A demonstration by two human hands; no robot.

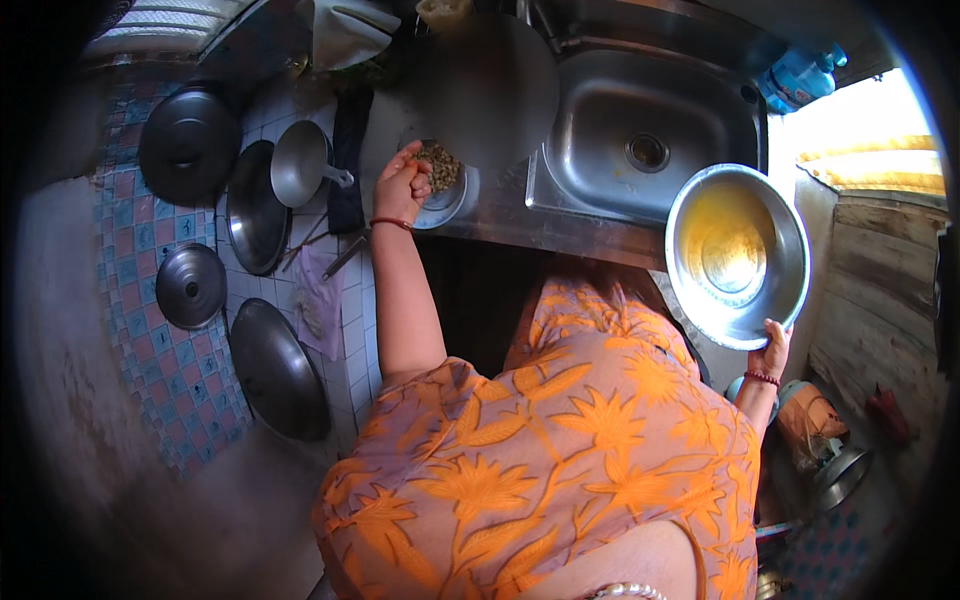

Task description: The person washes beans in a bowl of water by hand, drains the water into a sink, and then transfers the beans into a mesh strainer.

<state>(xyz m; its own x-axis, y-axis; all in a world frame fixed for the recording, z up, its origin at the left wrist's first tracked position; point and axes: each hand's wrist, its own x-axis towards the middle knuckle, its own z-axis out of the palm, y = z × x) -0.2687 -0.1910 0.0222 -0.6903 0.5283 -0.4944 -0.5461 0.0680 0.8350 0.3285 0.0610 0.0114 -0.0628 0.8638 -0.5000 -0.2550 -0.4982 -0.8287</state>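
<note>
My right hand (775, 346) grips the lower rim of a round metal basin (694, 300), which is tilted so that its inside faces up towards me. A yellowish tint covers part of the basin's inner bottom, and I cannot tell whether it is liquid or reflection. On the steel counter at the left, my left hand (405, 184) is over the edge of a pale bowl (450, 214). Small brown pieces (442, 166) lie in that bowl beside my curled fingers. Whether those fingers hold anything is unclear.
A stainless steel sink (600, 112) with a drain stands ahead. A blurred round patch hides the counter left of it. Pan lids (191, 285), a wok (277, 367) and a handled pan (300, 165) are against tiles at left. Blue plastic bottles (799, 79) stand right of the sink.
</note>
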